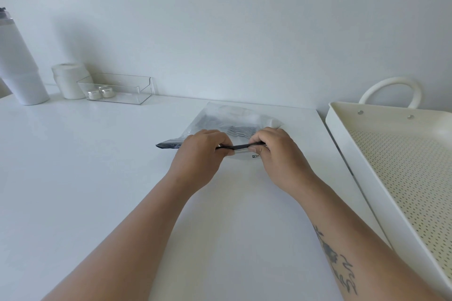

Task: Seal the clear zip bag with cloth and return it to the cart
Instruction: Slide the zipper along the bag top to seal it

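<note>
The clear zip bag (pixel 230 117) lies on the white table (pixel 97 166), its mouth toward me, with a grey-striped cloth (pixel 238 130) showing through the plastic. A dark zip strip (pixel 238 146) runs along the near edge. My left hand (pixel 200 156) and my right hand (pixel 276 154) both pinch that strip, thumbs under and fingers on top, a short gap between them. The strip's left end sticks out past my left hand. The cream cart tray (pixel 342 144) with a perforated floor stands at the right of the table.
At the back left stand a tall white bottle (pixel 17 66), a white jar (pixel 69 80) and a clear plastic tray (pixel 117 88) holding two small silver-lidded pots. The cart has a looped handle (pixel 391 88) at its far end. A plain wall runs behind the table.
</note>
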